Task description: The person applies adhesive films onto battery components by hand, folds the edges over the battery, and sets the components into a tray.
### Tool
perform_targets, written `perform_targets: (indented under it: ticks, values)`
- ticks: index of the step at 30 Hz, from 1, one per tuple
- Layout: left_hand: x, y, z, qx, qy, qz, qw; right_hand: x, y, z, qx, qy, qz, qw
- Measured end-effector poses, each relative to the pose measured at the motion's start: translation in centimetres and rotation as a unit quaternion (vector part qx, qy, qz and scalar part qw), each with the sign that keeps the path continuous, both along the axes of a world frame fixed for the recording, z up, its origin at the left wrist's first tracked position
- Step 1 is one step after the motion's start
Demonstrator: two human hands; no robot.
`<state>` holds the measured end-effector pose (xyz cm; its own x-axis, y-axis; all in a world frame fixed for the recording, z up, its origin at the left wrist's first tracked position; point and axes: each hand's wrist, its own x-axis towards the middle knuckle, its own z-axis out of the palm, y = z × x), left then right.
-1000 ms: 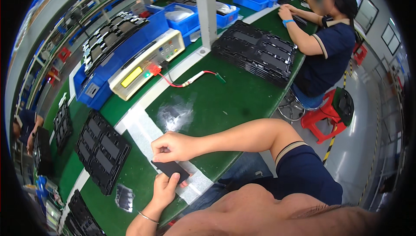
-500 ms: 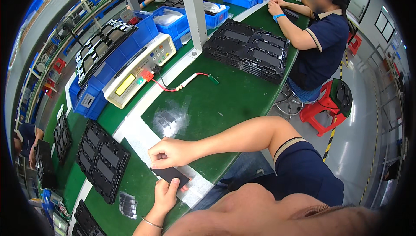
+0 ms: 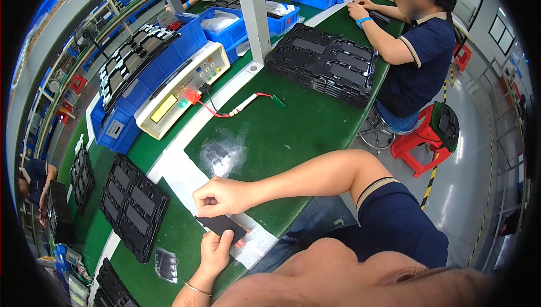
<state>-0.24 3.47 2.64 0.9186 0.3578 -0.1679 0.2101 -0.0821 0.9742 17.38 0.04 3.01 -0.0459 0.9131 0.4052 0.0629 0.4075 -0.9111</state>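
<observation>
My left hand [image 3: 216, 252] grips a flat black rectangular piece [image 3: 225, 227] by its near end, thumb on top and fingers beneath. At the far left end of the same piece, my right hand [image 3: 222, 196] is closed, its fingertips pinched against the edge. Whether anything thin is between those fingertips is hidden. Both hands are over a white strip [image 3: 183, 174] on the green table [image 3: 304, 132]. Beyond the right hand lies a loose pile of clear film pieces [image 3: 221, 156]. Near the left wrist is a small clear sheet with grey patches [image 3: 165, 265].
A black tray [image 3: 134, 207] of flat pieces lies left; stacked black trays [image 3: 321, 65] stand far right by a post [image 3: 252, 19]. A cream meter [image 3: 183, 93] with a red lead [image 3: 217, 115] stands beside blue bins [image 3: 115, 124]. A co-worker [image 3: 420, 53] sits right, near a red stool [image 3: 417, 149].
Both hands keep nearly the same hold and place on the black piece. The view has shifted very slightly.
</observation>
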Motion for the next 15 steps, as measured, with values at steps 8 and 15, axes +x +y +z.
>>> perform_targets:
  ticks: [8,15]
  values:
    - [-0.2,0.0,-0.3,-0.023,0.007,0.014,1.0,-0.1,0.0,0.0,0.003,0.001,-0.003,1.0]
    - [-0.2,-0.5,-1.0,-0.041,-0.033,0.058,0.997,-0.1,0.1,0.0,-0.018,0.011,0.0,1.0]
